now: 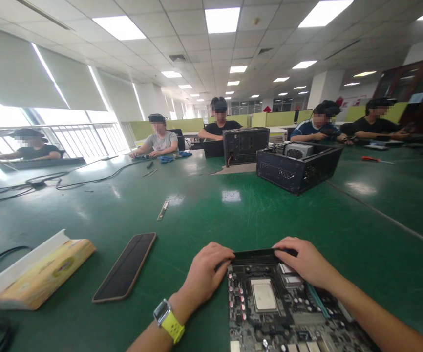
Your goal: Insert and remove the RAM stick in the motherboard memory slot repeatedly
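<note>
A computer motherboard [270, 313] with a silver processor [263, 296] in its socket lies on the green table [233, 215] right in front of me. My left hand [206, 276], with a yellow-strapped watch on the wrist, grips the board's far left corner, fingers curled over a black strip [253, 255] along its far edge. My right hand [305, 261] is closed on the same strip at the far right corner.
A phone [125, 266] lies face down left of the board, beside a yellow tissue pack [35, 278]. An open black computer case [297, 164] and another case [245, 145] stand farther back. Cables run at the left. Several people sit along the far side.
</note>
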A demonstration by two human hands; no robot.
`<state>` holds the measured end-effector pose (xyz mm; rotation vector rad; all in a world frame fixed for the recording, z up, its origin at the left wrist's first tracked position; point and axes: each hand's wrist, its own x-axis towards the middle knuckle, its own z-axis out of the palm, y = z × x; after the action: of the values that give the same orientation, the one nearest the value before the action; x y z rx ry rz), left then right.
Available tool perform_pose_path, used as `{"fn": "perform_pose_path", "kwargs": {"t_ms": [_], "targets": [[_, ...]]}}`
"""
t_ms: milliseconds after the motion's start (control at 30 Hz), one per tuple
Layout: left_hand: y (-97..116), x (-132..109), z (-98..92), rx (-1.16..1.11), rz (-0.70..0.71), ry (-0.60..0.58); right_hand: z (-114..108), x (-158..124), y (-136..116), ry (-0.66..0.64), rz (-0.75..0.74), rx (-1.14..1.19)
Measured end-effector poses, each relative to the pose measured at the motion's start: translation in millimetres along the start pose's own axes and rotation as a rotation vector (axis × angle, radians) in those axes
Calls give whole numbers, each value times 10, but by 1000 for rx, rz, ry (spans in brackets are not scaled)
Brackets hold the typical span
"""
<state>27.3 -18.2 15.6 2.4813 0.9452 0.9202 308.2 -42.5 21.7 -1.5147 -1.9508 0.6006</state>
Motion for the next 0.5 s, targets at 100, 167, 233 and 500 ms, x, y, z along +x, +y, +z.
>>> {"fn": "perform_pose_path", "kwargs": {"t_ms": [100,167,233,500], "targets": [[-4,-5,5,-37,8,23,-3,-4,4,2,16,21],[-5,-11,7,-53,12,26,-5,-7,5,-3,17,30],[-7,-16,6,-66,18,28,-5,-9,5,-2,16,33],[-24,-27,4,-69,11,0,-3,-4,6,3,13,28]]}}
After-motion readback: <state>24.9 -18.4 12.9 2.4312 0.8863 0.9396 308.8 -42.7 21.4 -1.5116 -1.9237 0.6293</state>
